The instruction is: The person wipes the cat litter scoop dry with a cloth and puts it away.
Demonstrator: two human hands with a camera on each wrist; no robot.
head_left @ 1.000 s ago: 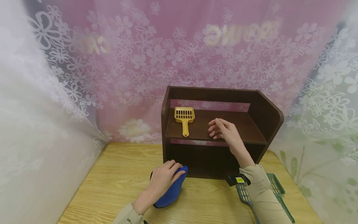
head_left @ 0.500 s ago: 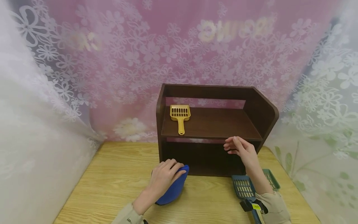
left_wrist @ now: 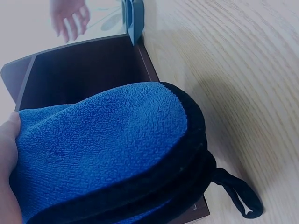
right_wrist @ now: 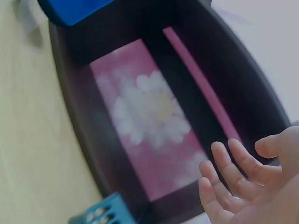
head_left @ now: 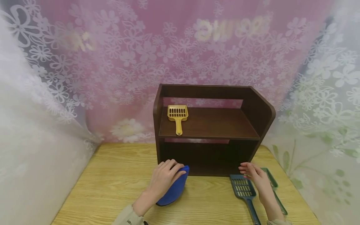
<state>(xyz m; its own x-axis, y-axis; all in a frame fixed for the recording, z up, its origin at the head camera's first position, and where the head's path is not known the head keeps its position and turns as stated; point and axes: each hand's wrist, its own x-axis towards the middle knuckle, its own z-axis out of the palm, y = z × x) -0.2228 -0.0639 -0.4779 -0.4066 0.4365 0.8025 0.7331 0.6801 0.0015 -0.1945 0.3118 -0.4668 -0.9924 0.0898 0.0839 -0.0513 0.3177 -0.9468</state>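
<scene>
My left hand (head_left: 165,175) grips a blue cloth mitt (head_left: 172,191) with black trim (left_wrist: 117,144) on the wooden table, just in front of the dark brown shelf unit (head_left: 253,109). My right hand (head_left: 253,175) is open, its fingers (right_wrist: 233,179) spread, low over the head of a dark blue slotted scoop (head_left: 242,187) at the shelf's lower right corner. I cannot tell whether the fingers touch the scoop. A green scoop (head_left: 270,178) lies partly hidden behind that hand. A yellow scoop (head_left: 177,114) lies on the upper shelf at the left.
The shelf unit's lower compartment (right_wrist: 149,116) is open through to the pink flowered curtain (head_left: 180,47). Pale curtains close in the left and right sides. The light wooden table (head_left: 112,175) stretches left of the mitt.
My right hand has come down from the upper shelf board to the tabletop beside the blue scoop. The left hand and mitt have stayed put.
</scene>
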